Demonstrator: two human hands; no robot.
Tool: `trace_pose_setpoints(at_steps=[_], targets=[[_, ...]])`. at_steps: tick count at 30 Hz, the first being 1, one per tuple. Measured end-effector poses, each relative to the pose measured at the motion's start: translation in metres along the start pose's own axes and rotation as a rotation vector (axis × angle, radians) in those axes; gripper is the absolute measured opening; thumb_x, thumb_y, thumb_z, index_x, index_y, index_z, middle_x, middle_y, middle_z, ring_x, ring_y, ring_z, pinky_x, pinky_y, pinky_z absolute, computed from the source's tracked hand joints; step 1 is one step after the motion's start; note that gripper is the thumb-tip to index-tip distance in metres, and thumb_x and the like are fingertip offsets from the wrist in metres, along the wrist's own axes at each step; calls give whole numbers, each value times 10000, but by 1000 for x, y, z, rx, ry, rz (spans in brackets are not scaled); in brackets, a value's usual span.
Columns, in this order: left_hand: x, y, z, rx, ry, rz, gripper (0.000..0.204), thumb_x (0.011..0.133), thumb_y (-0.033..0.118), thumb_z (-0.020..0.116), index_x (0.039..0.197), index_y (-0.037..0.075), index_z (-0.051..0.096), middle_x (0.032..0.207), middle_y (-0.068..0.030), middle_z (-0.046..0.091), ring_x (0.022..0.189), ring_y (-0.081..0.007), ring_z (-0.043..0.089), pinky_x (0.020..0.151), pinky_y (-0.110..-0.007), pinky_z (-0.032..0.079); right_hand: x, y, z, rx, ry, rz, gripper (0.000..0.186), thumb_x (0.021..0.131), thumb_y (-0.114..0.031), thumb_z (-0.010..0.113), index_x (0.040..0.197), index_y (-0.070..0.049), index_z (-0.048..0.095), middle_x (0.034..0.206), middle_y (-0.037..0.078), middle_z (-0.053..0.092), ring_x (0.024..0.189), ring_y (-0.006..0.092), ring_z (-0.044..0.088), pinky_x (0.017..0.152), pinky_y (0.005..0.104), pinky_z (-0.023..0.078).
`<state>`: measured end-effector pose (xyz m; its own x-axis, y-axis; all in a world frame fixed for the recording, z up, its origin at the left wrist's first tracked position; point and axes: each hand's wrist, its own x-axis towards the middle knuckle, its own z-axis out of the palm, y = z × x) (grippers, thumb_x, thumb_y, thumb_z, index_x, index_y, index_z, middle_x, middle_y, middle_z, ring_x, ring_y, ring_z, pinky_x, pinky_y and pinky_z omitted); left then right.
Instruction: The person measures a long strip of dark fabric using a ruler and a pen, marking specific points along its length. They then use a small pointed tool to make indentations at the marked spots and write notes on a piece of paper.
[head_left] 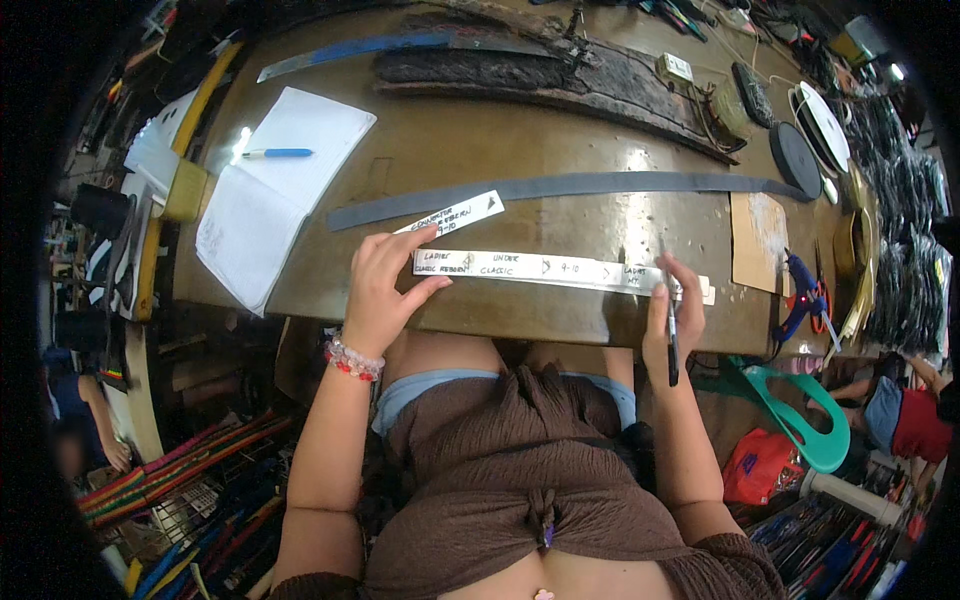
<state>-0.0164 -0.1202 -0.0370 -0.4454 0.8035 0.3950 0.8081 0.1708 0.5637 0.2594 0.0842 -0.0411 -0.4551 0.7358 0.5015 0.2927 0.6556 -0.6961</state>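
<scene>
Long white strip [520,268], frame centre, over the bench [460,145]. Left hand [380,285]: fingers spread around its left end. Right hand [684,315]: fingers pinch black pen [672,350]; strip contact there unclear. Loose hold could skew it.

Beaded bracelets [352,361] accompany a crinkled brown top [480,435].
</scene>
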Motion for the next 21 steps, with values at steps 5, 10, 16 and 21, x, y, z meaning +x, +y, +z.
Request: trace_pose_setpoints(at_steps=[5, 10, 16, 21], targets=[[1, -4, 1, -4, -26, 31, 520, 706, 222, 819, 1190, 119, 660, 1116, -11, 691, 990, -263, 566, 906, -383, 434, 6, -8, 7, -185, -168, -87, 224, 889, -18, 568, 1094, -22, 657, 1034, 139, 669, 1003, 322, 608, 939, 415, 443], [6, 10, 0, 64, -63, 59, 513, 730, 222, 799, 1214, 135, 651, 1105, -7, 694, 976, -250, 574, 903, -373, 440, 11, -10, 6, -82, -159, 20, 195, 913, -58, 580, 1084, -16, 665, 1006, 143, 672, 938, 294, 628, 865, 375, 477], [34, 38, 21, -105, -264, 125, 564, 713, 159, 811, 1246, 118, 632, 1056, -43, 708, 988, -258, 601, 914, -377, 462, 14, -4, 4, 65, -108, 151, 209, 964, -123, 558, 1113, -12, 654, 980, 132, 670, 877, 216, 635, 805, 314, 489], [42, 35, 23, -247, -276, -17, 510, 747, 74, 782, 1234, 59, 631, 1059, -82, 713, 981, -209, 647, 909, -339, 483, 15, -1, 1, 159, -86, 244, 230, 988, -155, 530, 1117, -5, 648, 997, 114, 674, 915, 189, 630, 855, 304, 479]])
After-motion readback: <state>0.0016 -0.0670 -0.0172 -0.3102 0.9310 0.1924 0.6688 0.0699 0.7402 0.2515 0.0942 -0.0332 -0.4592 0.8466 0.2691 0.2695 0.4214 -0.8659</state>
